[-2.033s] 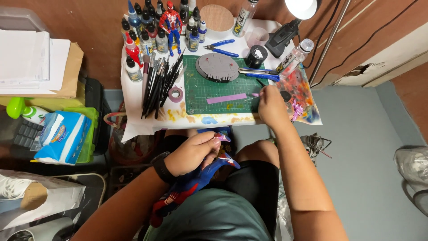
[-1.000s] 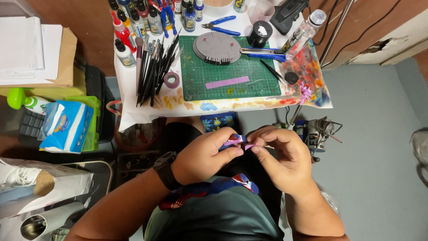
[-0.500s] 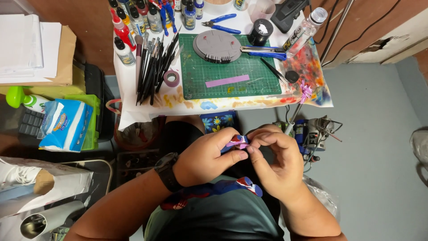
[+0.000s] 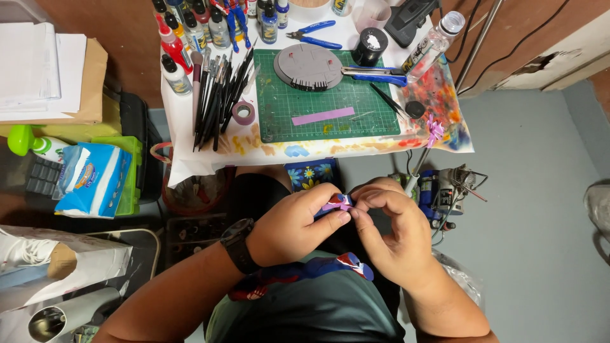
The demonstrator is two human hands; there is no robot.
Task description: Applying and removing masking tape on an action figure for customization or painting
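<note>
My left hand (image 4: 293,223) and my right hand (image 4: 389,230) meet over my lap, below the small table. Between their fingertips they pinch a small red, blue and purple model part (image 4: 335,204) wrapped with purple tape. Most of the part is hidden by my fingers. A black watch (image 4: 239,244) sits on my left wrist. On the table a strip of purple tape (image 4: 323,115) lies on the green cutting mat (image 4: 375,121), below a grey round model base (image 4: 309,66).
A row of brushes (image 4: 219,95), a tape roll (image 4: 243,112), paint bottles (image 4: 173,47), blue pliers (image 4: 312,35), a black jar (image 4: 370,46) and a clear bottle (image 4: 431,43) crowd the table. A tissue pack (image 4: 94,178) lies left; an airbrush compressor (image 4: 441,190) stands on the floor right.
My right hand came down from the table to my lap and joined the left hand on the small part. In the last half second the fingers only shifted slightly.
</note>
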